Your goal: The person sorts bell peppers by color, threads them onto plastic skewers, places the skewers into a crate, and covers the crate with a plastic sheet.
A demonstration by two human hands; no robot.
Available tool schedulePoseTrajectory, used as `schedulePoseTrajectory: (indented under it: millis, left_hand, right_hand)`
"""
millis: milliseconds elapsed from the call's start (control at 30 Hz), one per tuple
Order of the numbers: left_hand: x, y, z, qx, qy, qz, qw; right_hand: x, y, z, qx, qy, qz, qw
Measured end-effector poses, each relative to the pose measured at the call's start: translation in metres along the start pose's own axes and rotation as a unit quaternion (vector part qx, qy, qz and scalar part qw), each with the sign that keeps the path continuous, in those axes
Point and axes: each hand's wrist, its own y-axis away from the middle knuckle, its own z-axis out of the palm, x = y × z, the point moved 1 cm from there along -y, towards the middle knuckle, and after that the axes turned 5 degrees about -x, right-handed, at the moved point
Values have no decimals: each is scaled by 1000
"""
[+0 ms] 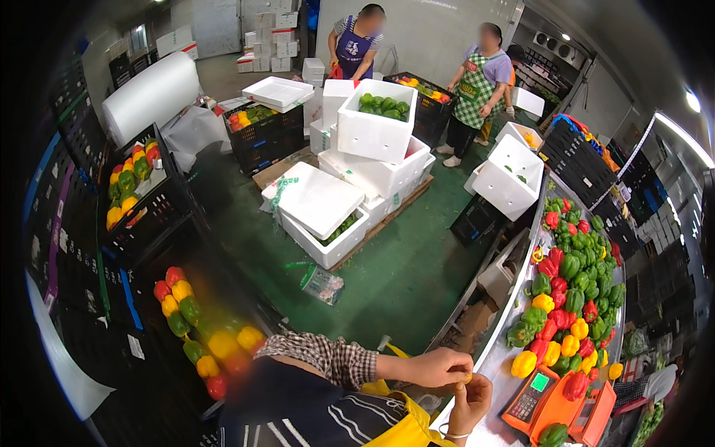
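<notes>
My left hand [441, 368], coming from a checked sleeve, has its fingertips pinched together against those of my right hand [471, 407], which wears a bracelet. A small yellowish bit shows between the fingertips, too small to name. Both hands are above the near edge of the metal table [495, 365]. To their right an orange weighing scale [536, 413] with a lit green display carries a red bell pepper [576, 386]. A green bell pepper [553, 434] lies at the scale's near side. Beyond it spreads a pile of red, green and yellow bell peppers [573, 290].
Black crates hold packed bell peppers [134, 179] on my left, with more peppers [186, 313] close by. White foam boxes [376, 127] stand stacked ahead on the green floor [402, 276], near a plastic bag [322, 284]. Two people [357, 45] [480, 82] stand beyond.
</notes>
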Motion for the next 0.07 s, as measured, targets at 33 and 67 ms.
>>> schedulePoseTrajectory:
  millis: [33, 67]
  left_hand:
    - [0, 0, 0, -7, -2, -4, 1000]
    - [-1, 0, 0, -13, -3, -9, 1000]
  right_hand:
    - [-4, 1, 1, 2, -19, 9, 1000]
    - [-8, 1, -1, 4, -22, 55, 998]
